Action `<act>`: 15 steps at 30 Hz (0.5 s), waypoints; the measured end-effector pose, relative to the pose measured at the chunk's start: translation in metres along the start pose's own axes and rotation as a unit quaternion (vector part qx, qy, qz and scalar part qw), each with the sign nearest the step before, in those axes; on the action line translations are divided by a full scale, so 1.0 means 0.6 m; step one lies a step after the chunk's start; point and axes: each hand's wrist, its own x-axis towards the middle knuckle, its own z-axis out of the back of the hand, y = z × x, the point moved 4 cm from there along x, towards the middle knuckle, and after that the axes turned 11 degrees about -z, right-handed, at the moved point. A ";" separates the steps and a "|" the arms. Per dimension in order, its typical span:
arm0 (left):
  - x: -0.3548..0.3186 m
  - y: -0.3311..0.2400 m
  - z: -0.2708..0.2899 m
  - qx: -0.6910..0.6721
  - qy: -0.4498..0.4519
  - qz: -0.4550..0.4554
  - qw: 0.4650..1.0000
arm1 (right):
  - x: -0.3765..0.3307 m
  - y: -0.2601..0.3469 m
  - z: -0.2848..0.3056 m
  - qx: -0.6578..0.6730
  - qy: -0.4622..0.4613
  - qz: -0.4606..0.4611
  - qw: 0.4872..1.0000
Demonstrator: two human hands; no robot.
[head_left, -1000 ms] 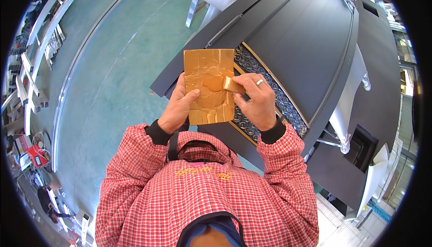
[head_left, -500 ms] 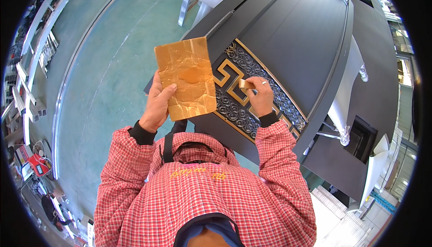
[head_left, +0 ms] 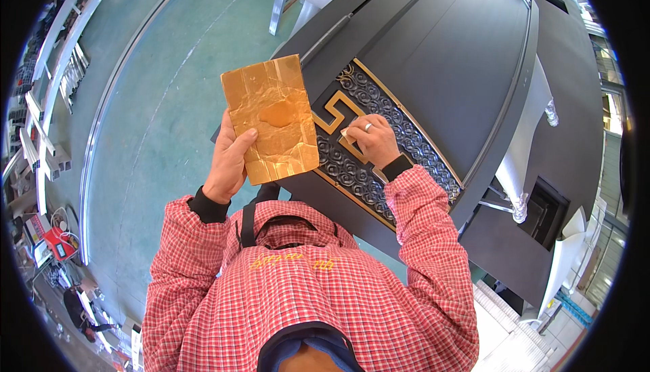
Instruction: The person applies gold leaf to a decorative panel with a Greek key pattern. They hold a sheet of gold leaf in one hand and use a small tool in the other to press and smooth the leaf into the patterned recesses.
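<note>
My left hand (head_left: 229, 158) holds up a gold-coated sheet of cardboard (head_left: 281, 152), thumb on its face and fingers behind. A darker gold puddle of paint (head_left: 276, 113) lies near the sheet's middle. To the right, my right hand (head_left: 376, 143) pinches a small pale pad (head_left: 346, 135), mostly covered by the fingers. It is down at the raised key-pattern strip (head_left: 329, 120), gold where it shows beside the hand. Dark curled relief (head_left: 359, 181) with thin gold borders flanks that strip. All of this ornament sits on a large dark grey door panel (head_left: 447, 47).
Another dark panel (head_left: 575, 101) with a rectangular cutout stands at the right, with wrapped legs (head_left: 518, 169) between. Green floor (head_left: 169, 114) stretches along the left. A red device (head_left: 62, 243) and a person (head_left: 80, 314) are at the far lower left.
My right hand has shifted left along the key-pattern strip, hiding more of the pad. The cardboard in my left hand has moved slightly left.
</note>
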 end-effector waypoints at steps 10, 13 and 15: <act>0.001 0.007 0.000 0.013 -0.012 0.007 1.000 | 0.016 -0.022 0.016 -0.045 -0.019 -0.064 0.997; 0.001 0.006 0.000 0.016 -0.011 0.004 1.000 | 0.012 -0.037 0.010 -0.050 -0.026 -0.082 0.995; 0.002 0.006 -0.001 0.017 -0.008 0.005 1.000 | 0.011 -0.029 0.002 -0.059 0.026 -0.023 0.998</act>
